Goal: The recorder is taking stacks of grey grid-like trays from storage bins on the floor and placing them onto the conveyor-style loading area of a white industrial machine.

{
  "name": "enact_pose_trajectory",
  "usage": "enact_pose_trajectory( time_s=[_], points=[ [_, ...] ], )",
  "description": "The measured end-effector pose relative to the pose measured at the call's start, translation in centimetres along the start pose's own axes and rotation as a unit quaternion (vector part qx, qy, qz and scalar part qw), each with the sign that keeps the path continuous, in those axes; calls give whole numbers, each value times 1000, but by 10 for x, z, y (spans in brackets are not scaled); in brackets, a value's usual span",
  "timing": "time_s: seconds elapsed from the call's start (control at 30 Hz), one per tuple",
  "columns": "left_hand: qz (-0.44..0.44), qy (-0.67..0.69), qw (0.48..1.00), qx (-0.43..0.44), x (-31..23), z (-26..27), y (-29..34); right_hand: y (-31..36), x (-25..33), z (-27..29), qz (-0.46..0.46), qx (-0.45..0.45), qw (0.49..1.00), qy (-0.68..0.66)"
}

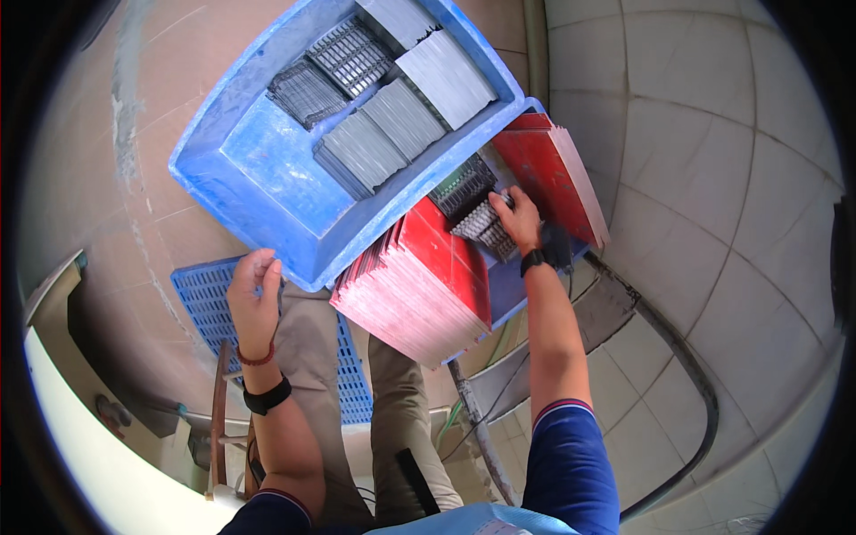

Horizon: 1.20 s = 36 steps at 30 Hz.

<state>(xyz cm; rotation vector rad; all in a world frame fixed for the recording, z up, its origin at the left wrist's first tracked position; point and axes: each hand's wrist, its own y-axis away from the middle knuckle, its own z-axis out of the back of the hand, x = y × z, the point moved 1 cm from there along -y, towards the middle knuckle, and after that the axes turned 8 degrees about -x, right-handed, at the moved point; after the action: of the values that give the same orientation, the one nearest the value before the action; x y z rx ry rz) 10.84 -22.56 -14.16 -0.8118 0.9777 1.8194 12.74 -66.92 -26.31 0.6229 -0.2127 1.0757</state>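
My right hand (517, 221) reaches into a lower blue bin (510, 308), its fingers closed over a stack of grey ribbed pieces (486, 230). Beside that stack, farther away, sits a darker block of finned pieces with some green (464, 187). My left hand (254, 299) hovers by the near corner of a large blue bin (259, 234), fingers curled in and nothing visible in them. I cannot tell whether it touches the rim. In the large bin lie several grey stacks of thin flat plates (392, 125) and dark, slotted pieces (349, 55).
Red boards (441, 254) stand packed on edge in the lower bin, with more red boards (557, 174) on its right side. A dark metal frame (704, 383) curves at the right, near a tiled wall (687, 160). A blue perforated crate (203, 299) lies below by my legs.
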Motion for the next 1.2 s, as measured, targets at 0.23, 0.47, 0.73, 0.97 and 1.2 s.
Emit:
enact_pose_trajectory(
  time_s=[0.23,0.47,0.73,0.97,1.2],
  points=[
    [10,7,1000,11,-5,-2,-4,40,-43,47,84,1,996,-13],
    [20,-3,1000,8,0,5,-8,64,-60,74,126,35,984,122],
    [25,-34,999,28,-2,3,-7,13,-32,35,-137,172,925,310],
    [39,-41,997,46,0,-3,-5,16,-57,11,-96,121,907,391],
    [35,-48,997,56,5,-3,-2,2,-57,8,-106,265,872,398]
  ],
)
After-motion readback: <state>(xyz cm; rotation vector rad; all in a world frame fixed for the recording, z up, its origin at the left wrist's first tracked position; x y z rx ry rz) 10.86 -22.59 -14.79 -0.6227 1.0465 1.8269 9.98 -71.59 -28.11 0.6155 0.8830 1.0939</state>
